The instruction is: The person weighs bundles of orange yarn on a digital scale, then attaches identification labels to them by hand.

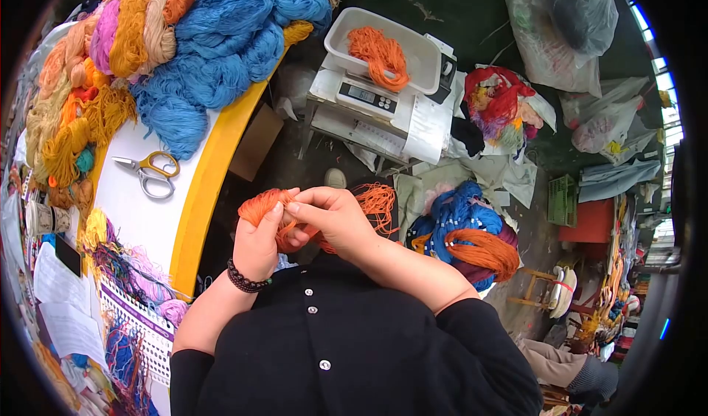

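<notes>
In front of my chest, my left hand [258, 245] is closed around a bundle of orange yarn [259, 205], which bulges out above the fingers. My right hand [330, 217] meets it at the bundle's right side, thumb and fingers pinched on the orange strands. More loose orange yarn [377, 203] hangs behind and below my right hand. Beyond my hands, a white plastic tray [423, 56] on a digital scale [367, 97] holds an orange skein [380, 56].
Scissors [153, 174] lie on the white, yellow-edged table [193, 213] at left, near blue yarn [214, 43] and mixed skeins. Right of my hands sits a pile of blue and rust yarn [483, 254]. Plastic bags [557, 40] and a seated person's leg [553, 361] are farther right.
</notes>
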`<action>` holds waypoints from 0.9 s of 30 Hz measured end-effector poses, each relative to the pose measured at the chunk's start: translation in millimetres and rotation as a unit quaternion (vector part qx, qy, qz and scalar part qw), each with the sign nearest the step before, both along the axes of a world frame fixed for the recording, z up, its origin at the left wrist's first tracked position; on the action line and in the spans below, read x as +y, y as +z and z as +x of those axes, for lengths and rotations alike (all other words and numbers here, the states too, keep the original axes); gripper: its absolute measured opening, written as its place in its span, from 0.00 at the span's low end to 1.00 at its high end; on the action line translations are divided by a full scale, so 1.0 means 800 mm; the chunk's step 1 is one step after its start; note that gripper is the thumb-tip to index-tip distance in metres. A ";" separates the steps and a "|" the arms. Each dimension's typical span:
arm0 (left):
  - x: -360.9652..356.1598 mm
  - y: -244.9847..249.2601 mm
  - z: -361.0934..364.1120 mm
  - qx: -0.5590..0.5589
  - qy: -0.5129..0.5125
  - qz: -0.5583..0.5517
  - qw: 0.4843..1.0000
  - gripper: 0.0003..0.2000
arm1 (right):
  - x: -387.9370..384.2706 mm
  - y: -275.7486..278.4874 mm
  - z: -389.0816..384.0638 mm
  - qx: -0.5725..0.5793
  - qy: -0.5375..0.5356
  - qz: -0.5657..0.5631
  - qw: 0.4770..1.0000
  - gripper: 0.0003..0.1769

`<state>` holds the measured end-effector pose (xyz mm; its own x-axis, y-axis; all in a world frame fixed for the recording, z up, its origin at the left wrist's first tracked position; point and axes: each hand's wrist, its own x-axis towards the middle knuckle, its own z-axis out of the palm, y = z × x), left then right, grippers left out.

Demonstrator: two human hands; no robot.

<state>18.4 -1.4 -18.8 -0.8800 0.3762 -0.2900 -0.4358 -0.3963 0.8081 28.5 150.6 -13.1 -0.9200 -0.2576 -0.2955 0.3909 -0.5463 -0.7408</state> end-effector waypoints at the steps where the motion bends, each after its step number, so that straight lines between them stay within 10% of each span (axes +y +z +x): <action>1: -0.001 -0.001 0.000 0.000 0.000 0.001 1.000 0.15 | -0.001 -0.003 0.000 0.000 -0.011 -0.037 0.999 0.08; 6: -0.005 -0.016 -0.003 0.017 0.061 0.034 0.997 0.14 | 0.006 -0.005 -0.009 -0.077 -0.057 -0.042 0.994 0.06; 8: -0.020 -0.030 -0.015 -0.109 0.068 0.210 0.969 0.11 | 0.031 0.038 -0.018 -0.056 -0.030 -0.091 0.994 0.05; 11: -0.076 -0.149 -0.038 -0.188 0.037 0.424 0.885 0.05 | 0.092 0.156 -0.030 0.033 0.058 0.184 0.981 0.07; 12: -0.078 -0.156 -0.042 -0.280 0.199 0.235 0.909 0.06 | 0.106 0.217 -0.029 0.102 0.035 0.344 0.933 0.08; 14: -0.114 -0.220 -0.035 -0.313 0.223 0.242 0.891 0.13 | 0.149 0.301 -0.034 0.242 -0.066 0.503 0.827 0.08; 16: -0.127 -0.251 -0.044 -0.424 0.441 0.168 0.773 0.10 | 0.197 0.392 -0.039 0.351 -0.183 0.563 0.725 0.07; 18: -0.163 -0.294 -0.030 -0.371 0.380 0.140 0.835 0.11 | 0.249 0.485 -0.050 0.412 -0.266 0.571 0.659 0.06; 27: -0.181 -0.328 -0.036 -0.302 0.432 -0.040 0.849 0.08 | 0.372 0.663 -0.124 0.444 -0.445 0.387 0.675 0.07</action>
